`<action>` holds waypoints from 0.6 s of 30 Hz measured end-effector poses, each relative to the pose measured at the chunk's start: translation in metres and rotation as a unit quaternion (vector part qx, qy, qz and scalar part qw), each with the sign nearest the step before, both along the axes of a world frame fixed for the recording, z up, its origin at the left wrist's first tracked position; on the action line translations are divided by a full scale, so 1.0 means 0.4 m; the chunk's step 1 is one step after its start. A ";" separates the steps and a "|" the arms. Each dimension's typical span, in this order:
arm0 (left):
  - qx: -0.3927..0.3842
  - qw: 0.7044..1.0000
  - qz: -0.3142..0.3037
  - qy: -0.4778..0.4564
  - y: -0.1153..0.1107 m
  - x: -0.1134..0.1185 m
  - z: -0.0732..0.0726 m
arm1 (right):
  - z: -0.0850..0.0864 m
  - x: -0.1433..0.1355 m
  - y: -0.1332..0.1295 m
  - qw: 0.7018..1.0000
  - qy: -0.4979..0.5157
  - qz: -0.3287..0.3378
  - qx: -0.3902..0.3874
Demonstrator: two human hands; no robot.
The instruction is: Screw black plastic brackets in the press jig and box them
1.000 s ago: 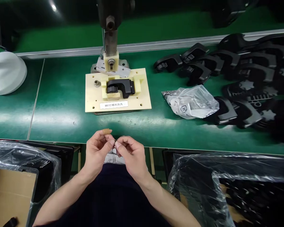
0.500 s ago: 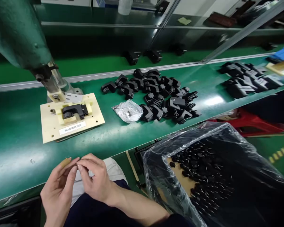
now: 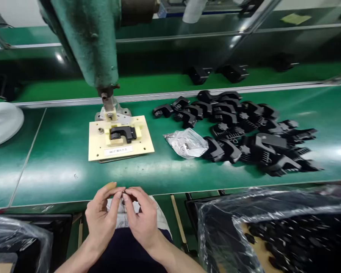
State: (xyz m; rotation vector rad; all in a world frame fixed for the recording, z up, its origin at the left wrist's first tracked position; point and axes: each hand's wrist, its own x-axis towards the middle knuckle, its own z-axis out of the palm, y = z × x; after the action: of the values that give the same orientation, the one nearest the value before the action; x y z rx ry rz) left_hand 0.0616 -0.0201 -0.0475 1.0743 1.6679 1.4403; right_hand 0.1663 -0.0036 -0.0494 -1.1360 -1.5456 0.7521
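My left hand (image 3: 104,212) and my right hand (image 3: 142,212) meet at their fingertips over the near edge of the green bench (image 3: 57,182). Both are pinched closed around something tiny and dark, too small to name. Beyond them stands a cream fixture plate (image 3: 143,146) with a white label. A curved black plastic part (image 3: 125,132) lies in its nest, beneath the tip of a green press (image 3: 99,49). To the right of the plate is a clear plastic bag (image 3: 186,144) with small shiny pieces inside.
Many black plastic parts (image 3: 227,110) are heaped on the bench at right. A plastic-lined box (image 3: 224,227) of small black pieces stands below at right, another lined box (image 3: 44,231) at lower left. A white round base (image 3: 5,123) sits at far left.
My view has swung left, so the bench things appear further right. My hands stay together at the fingertips, and the black part remains in the fixture.
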 end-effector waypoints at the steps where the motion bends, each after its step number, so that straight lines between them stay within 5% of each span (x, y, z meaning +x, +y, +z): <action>1: -0.004 1.000 -0.007 0.017 0.003 -0.003 0.002 | 0.003 0.004 0.008 1.000 -0.007 0.005 0.010; 7: 0.040 0.988 -0.055 0.142 0.018 -0.009 0.028 | 0.014 0.019 0.031 0.998 -0.044 0.024 0.049; 13: 0.087 0.977 -0.101 0.167 0.033 -0.017 0.054 | 0.015 0.026 0.071 0.994 -0.029 0.055 0.086; 18: 0.169 0.963 -0.056 0.201 0.184 -0.085 0.094 | 0.046 0.017 0.248 0.970 -0.099 0.003 0.222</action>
State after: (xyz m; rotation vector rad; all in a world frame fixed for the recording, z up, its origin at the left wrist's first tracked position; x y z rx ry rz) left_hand 0.0278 0.0537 -0.0099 1.7205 1.6253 1.5407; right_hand 0.1731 0.0956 -0.0308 -0.8885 -1.7730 0.2749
